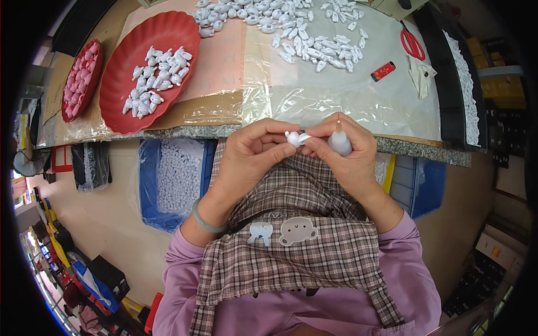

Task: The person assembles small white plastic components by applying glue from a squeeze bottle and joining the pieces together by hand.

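My left hand (246, 157) pinches a small white plastic figurine piece (293, 138) between thumb and fingers, just past the table's front edge. Opposite it, my right hand (357, 159) is closed round a small translucent squeeze bottle (339, 144) with a thin needle tip pointing up. The thumb and forefinger of that same hand pinch a slim white part (304, 137) that meets the figurine piece; whether the two are joined I cannot tell. Further left, a large red scalloped plate (115, 106) carries several white figurines (162, 67).
Loose white parts (328, 49) spread over the table's far side. At right lie red-handled scissors (413, 45), a red tube-like item (383, 71) and a crumpled white cloth (421, 75). A smaller red dish (96, 73) holds pink pieces. Blue bins (147, 210) stand below the granite edge.
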A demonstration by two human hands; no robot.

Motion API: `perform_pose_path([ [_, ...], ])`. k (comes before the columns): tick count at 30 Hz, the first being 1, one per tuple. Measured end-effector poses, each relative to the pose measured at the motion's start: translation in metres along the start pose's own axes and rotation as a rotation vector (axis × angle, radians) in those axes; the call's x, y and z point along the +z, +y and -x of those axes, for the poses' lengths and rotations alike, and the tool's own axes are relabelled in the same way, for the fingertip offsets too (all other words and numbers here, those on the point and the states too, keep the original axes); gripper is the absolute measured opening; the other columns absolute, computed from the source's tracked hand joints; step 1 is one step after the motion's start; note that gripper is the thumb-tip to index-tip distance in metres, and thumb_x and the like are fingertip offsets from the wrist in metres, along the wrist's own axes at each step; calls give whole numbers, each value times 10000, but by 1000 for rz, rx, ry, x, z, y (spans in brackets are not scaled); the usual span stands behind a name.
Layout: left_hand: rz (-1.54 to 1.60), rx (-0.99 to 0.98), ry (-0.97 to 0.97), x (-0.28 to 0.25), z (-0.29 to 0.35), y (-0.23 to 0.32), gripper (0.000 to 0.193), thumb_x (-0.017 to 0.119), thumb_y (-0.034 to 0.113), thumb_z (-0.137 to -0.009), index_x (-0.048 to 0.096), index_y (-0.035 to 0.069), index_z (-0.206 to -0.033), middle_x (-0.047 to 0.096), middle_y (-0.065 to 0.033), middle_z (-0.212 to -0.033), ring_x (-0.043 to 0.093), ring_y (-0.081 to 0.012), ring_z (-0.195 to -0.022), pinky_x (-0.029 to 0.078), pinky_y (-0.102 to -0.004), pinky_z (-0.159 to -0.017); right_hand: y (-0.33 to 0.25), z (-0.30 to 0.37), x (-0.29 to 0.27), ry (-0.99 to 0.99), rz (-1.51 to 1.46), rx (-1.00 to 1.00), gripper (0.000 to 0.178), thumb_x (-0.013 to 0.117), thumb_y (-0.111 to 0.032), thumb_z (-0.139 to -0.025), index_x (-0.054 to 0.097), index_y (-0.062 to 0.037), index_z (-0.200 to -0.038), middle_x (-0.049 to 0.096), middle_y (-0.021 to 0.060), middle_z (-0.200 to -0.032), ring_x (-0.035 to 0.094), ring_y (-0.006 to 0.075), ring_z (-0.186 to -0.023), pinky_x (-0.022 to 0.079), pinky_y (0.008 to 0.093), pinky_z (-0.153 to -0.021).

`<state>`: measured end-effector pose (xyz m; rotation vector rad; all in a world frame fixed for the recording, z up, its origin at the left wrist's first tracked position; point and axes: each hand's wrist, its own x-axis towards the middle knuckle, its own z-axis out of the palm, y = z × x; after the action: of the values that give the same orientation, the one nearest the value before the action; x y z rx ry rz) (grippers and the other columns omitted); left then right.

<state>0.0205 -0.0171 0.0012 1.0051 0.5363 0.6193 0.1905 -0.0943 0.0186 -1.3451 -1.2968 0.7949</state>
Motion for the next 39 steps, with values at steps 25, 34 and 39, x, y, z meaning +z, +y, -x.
perform_pose_path([
  [25, -518, 365, -54, -7, 3, -4, 257, 691, -33, -777, 665, -23, -1032, 657, -118, -948, 611, -162, -821, 505, -244, -698, 17, 13, 7, 44, 117, -235, 140, 697, 28, -784, 615, -2, -894, 619, 114, -810, 624, 141, -647, 489, 222, -528],
  [34, -556, 446, -66, -4, 3, -9, 260, 712, -18, -757, 673, -19, -1014, 657, -138, -940, 608, -165, -808, 499, -243, -670, 22, 23, 14, 150, -60, -150, 167, 708, 67, -741, 620, -18, -855, 623, 86, -746, 613, 130, -580, 461, 237, -495],
  [39, -620, 419, -82, -6, 1, -7, 249, 691, -27, -781, 662, -31, -1029, 653, -132, -952, 612, -171, -833, 504, -242, -694, 24, 22, 14, 105, -90, -150, 107, 657, 37, -819, 594, 19, -904, 593, 112, -788, 588, 120, -578, 474, 219, -492],
])
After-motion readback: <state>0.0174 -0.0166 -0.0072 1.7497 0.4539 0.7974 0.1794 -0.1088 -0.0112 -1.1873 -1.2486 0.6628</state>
